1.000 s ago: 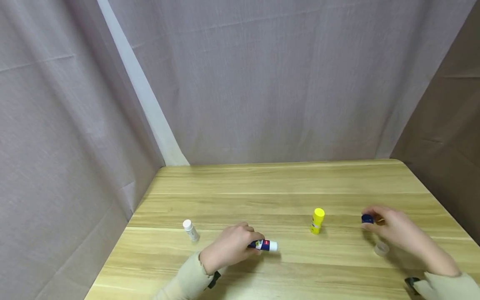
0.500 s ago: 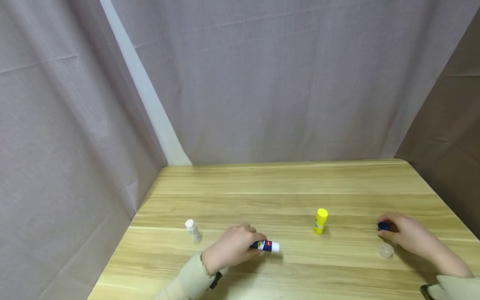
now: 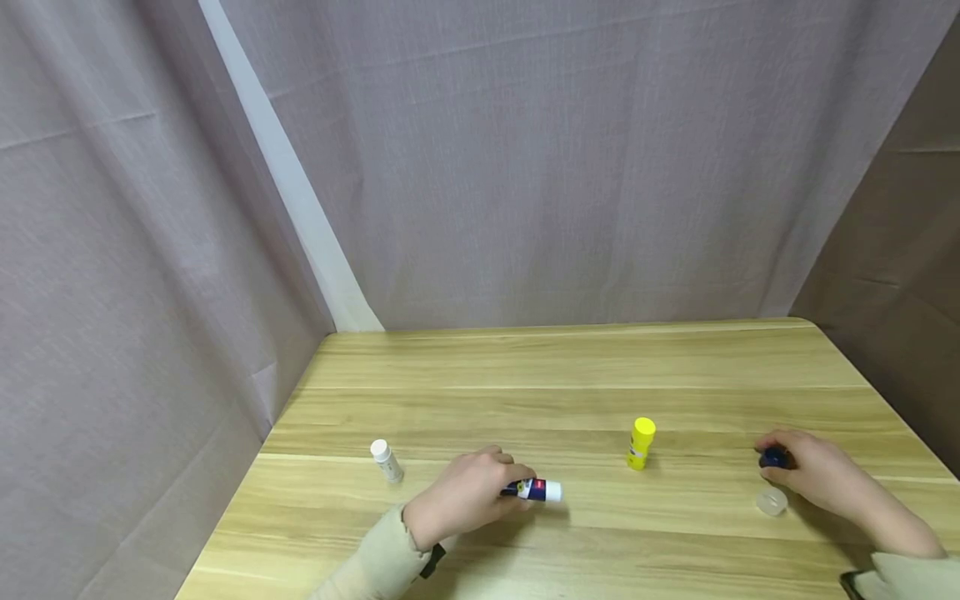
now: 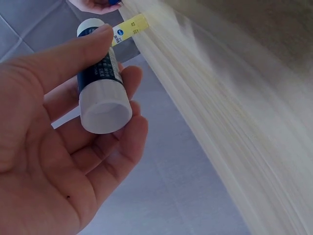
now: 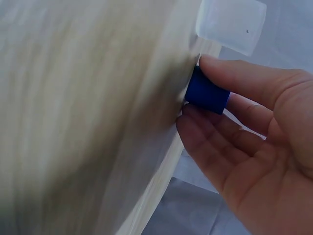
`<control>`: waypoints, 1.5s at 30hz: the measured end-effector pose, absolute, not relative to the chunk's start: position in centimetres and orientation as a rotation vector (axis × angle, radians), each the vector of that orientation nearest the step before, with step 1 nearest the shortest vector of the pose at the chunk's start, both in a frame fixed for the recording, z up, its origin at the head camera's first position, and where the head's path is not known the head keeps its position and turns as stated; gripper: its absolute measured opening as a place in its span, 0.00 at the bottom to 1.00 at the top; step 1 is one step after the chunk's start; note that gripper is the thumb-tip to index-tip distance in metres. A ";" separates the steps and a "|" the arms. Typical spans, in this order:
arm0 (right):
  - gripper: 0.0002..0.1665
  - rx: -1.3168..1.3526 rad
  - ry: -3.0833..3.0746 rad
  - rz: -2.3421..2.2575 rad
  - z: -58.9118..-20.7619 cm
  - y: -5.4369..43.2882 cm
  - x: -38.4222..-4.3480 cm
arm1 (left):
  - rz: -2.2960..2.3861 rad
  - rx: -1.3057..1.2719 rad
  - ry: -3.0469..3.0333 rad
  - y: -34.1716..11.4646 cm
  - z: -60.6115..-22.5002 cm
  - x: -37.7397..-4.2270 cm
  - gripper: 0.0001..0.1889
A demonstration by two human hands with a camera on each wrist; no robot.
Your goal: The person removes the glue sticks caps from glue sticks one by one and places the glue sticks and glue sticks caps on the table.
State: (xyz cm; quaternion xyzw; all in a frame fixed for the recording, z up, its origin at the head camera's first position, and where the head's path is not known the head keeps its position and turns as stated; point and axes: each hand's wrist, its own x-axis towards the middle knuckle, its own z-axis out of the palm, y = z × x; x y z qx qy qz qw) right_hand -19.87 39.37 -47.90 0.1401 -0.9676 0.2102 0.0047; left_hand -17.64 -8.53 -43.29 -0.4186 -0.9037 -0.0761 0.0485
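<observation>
My left hand [image 3: 468, 496] grips a glue stick [image 4: 100, 73] with a dark blue label and white ends, held on its side just over the wooden table. In the left wrist view one white end, hollow, faces the camera, with the thumb lying across the label. Over at the right, my right hand [image 3: 821, 475] pinches a small blue cap [image 5: 208, 92] between thumb and fingers, right at the tabletop. A translucent whitish cap [image 3: 772, 501] sits on the table close beside that hand, near the thumb in the right wrist view.
A yellow glue stick [image 3: 640, 443] stands upright between the hands. To the left of my left hand is a standing white glue stick [image 3: 386, 461]. Grey curtains [image 3: 525, 167] hang behind the wooden table [image 3: 525, 358] and along its sides.
My right hand has moved right and down to the tabletop with the blue cap, beside the translucent cap. My left hand keeps its hold on the dark blue glue stick, nearly still.
</observation>
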 end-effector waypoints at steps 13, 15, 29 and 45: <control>0.22 0.441 -3.047 0.639 -48.1 39.2 -19.7 | -0.433 -1.177 -2.834 -9.2 -42.9 -18.1 0.15; 0.22 0.439 -3.053 0.637 -48.1 39.1 -19.7 | -0.473 -1.155 -2.842 -9.3 -42.9 -18.2 0.14; 0.23 0.440 -3.077 0.626 -48.0 39.3 -19.8 | -1.184 -0.722 -2.730 -10.2 -44.3 -21.0 0.11; 0.25 0.407 -3.097 0.648 -48.0 39.3 -19.7 | -1.491 -0.311 -2.589 -10.7 -46.7 -24.5 0.11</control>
